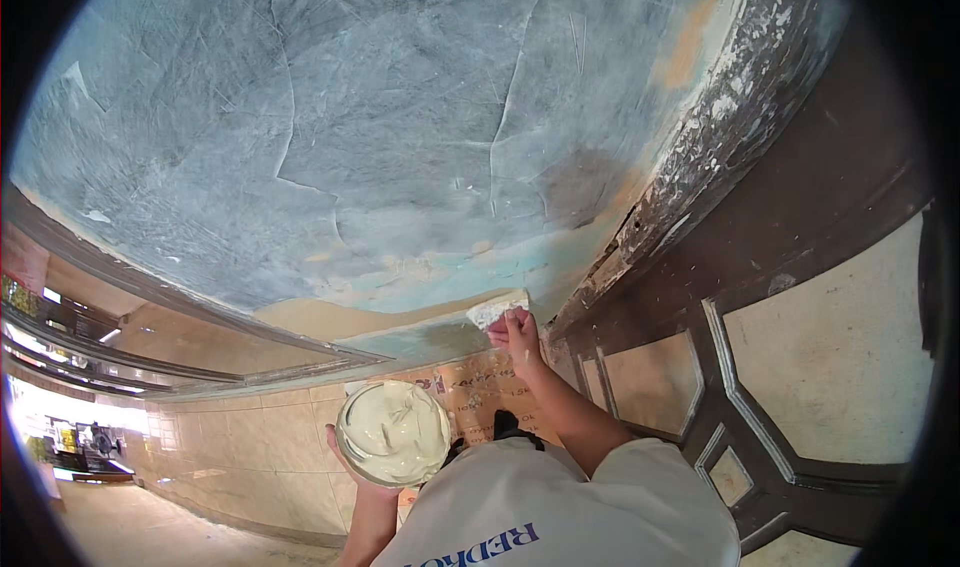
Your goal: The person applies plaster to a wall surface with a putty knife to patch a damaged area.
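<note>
Your right hand [518,333] grips a putty knife [497,310], blade flat vs. patchy grey-blue wall [350,137]. Left hand [362,475] cups tub [393,433] w/ cream putty.

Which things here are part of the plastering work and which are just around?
In use: right hand, putty knife, left hand, tub of putty, wall.
Just around: dark panelled door, tiled lower wall, orange sign.
</note>
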The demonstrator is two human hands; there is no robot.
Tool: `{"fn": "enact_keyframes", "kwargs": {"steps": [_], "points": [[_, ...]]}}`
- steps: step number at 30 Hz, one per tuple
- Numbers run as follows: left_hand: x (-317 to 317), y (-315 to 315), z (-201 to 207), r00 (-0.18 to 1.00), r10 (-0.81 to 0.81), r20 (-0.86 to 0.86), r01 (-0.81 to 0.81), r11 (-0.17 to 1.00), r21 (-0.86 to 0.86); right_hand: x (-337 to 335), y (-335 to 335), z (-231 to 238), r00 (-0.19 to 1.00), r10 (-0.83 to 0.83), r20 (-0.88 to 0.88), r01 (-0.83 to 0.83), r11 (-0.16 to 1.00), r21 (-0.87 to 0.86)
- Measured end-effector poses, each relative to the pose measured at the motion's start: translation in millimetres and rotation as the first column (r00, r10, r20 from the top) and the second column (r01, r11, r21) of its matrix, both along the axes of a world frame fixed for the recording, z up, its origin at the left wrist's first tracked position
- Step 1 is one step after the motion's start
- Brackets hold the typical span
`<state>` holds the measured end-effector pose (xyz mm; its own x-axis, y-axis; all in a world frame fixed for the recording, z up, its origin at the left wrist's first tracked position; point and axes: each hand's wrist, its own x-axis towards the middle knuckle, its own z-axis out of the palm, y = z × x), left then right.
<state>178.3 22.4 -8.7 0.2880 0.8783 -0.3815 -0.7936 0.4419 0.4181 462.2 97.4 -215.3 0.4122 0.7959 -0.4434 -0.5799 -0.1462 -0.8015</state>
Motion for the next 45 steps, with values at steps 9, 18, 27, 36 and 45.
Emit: {"fn": "enact_keyframes", "kwargs": {"steps": [9, 18, 27, 36, 45], "points": [[4.3, 0.6, 4.0, 0.999, 0.005, 0.032, -0.005, 1.000, 0.002, -18.0, -10.8, 4.9, 0.995, 0.057, -0.080, -0.062, 0.996, -0.057], [8.1, 1.3, -0.2, 0.999, -0.035, 0.024, 0.035, 0.999, -0.012, -16.1, -4.4, -19.2, 0.994, 0.074, -0.085, -0.081, 0.994, -0.078], [9.0, 0.6, 0.4, 0.998, -0.056, 0.030, 0.057, 0.998, -0.010, -22.9, 19.7, 14.5, 0.996, -0.073, -0.040, 0.075, 0.996, 0.039], [1.1, -8.7, 0.7, 0.999, -0.008, 0.034, 0.007, 1.000, 0.026, -51.1, -61.0, -84.8, 0.980, -0.148, -0.135, 0.098, 0.942, -0.321], [-21.6, -14.0, 1.6, 0.998, -0.027, 0.061, 0.025, 0.999, 0.029, -62.1, -14.1, -20.8, 0.649, 0.021, 0.761, -0.130, 0.988, 0.084]]}}
